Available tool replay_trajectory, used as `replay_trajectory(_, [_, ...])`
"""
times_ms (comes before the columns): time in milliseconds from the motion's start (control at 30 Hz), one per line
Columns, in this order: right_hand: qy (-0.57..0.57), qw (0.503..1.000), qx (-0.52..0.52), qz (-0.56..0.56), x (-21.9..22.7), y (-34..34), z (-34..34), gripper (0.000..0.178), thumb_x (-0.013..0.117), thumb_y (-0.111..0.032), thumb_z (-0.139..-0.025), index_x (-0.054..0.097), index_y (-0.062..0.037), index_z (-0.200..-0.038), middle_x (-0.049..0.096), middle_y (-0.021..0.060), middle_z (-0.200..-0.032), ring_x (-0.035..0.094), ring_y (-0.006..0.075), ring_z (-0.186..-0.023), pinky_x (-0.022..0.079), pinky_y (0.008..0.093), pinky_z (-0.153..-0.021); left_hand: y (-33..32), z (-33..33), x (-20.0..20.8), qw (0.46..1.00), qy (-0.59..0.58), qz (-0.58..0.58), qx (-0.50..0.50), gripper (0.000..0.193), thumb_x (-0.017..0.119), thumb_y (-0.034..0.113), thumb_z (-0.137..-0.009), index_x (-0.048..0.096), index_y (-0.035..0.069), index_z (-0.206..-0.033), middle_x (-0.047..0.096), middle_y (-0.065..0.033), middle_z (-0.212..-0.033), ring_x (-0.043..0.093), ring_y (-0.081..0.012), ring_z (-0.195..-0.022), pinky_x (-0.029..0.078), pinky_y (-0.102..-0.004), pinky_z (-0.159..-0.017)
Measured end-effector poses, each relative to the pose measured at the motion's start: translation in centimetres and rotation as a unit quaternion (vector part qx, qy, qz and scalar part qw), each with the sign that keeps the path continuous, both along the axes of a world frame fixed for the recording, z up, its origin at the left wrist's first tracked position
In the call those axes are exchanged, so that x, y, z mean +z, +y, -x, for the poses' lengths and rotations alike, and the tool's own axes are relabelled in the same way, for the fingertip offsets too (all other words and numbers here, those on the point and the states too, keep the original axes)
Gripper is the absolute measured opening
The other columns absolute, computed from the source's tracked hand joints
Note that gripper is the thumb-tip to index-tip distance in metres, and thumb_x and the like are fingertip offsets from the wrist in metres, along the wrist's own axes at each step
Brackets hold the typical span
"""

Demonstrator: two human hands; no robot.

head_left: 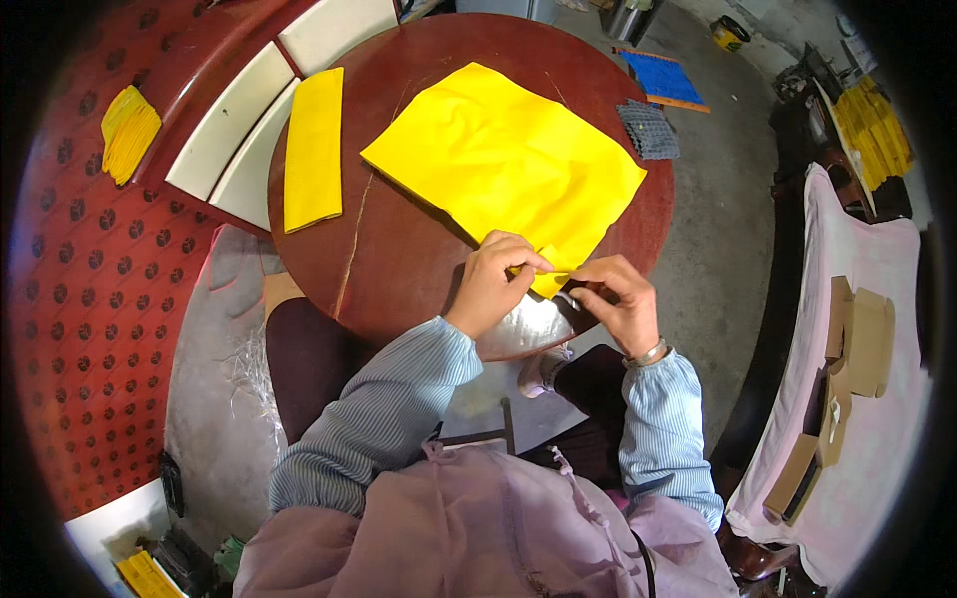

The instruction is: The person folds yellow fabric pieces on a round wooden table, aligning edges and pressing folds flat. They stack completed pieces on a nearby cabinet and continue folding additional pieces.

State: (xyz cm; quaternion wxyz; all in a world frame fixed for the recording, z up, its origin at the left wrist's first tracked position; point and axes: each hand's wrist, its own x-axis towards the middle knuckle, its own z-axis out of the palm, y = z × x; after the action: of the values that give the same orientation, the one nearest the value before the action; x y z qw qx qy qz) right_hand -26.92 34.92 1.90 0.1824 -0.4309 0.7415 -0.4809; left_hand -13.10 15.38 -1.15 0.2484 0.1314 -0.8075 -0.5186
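Note:
A bright yellow sheet of cloth-like material [508,149] lies spread over a round dark-red table [399,269]. At its near corner both hands meet, and a small flap there is turned over. My left hand [495,279] pinches the edge of this corner between thumb and fingers. Just to its right, my right hand [618,299] is closed with thumb and forefinger on the same corner; a small pale bit shows by its thumb, too small to name. A folded yellow strip of like material [314,149] rests on the table's left side.
Stacked yellow pieces [130,135] lie on the red patterned surface at left. A grey textured cloth [648,130] hangs at the table's right edge, near a blue mat [665,80] on the floor. Opened cardboard boxes [857,339] sit on a pink-covered bench [788,439] at right.

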Motion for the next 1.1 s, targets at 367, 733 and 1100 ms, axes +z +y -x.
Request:
replay_trajectory(367, [0.184,0.982,0.050,0.014,-1.5,-1.6,-0.2,0.020,0.084,-0.006,-0.084,0.080,-0.0068,-0.103,0.071,0.0079,-0.096,0.070,0.0268,-0.091,0.057,0.0359,-0.080,-0.2,-0.2,-0.3,1.000,-0.013,0.007,-0.013,0.016,0.072,-0.001,-0.088,0.082,0.008,-0.097,0.075,-0.0100,-0.106,0.069,-0.0262,-0.108,0.058,-0.0369,-0.097])
replay_trajectory(733, [0.022,0.999,-0.017,0.031,-2.8,-1.9,-0.3,0.015,0.087,-0.002,-0.085,0.077,-0.0028,-0.096,0.069,0.0036,-0.092,0.066,0.0116,-0.077,0.053,0.0266,-0.068,-0.7,-0.6,0.2,0.997,-0.030,0.048,-0.045,0.015,0.075,0.002,-0.088,0.078,0.007,-0.102,0.072,-0.0091,-0.107,0.068,-0.0256,-0.108,0.059,-0.0366,-0.092])
replay_trajectory(1100, [0.063,0.997,0.005,0.044,-2.6,-1.7,-0.7,0.014,0.087,-0.003,-0.085,0.080,-0.0028,-0.097,0.070,0.0031,-0.094,0.066,0.0119,-0.085,0.053,0.0260,-0.077,0.5,0.1,0.1,0.997,-0.062,-0.043,0.032,0.008,0.072,0.006,-0.095,0.068,0.006,-0.102,0.068,-0.0087,-0.100,0.068,-0.0228,-0.102,0.057,-0.0339,-0.084])
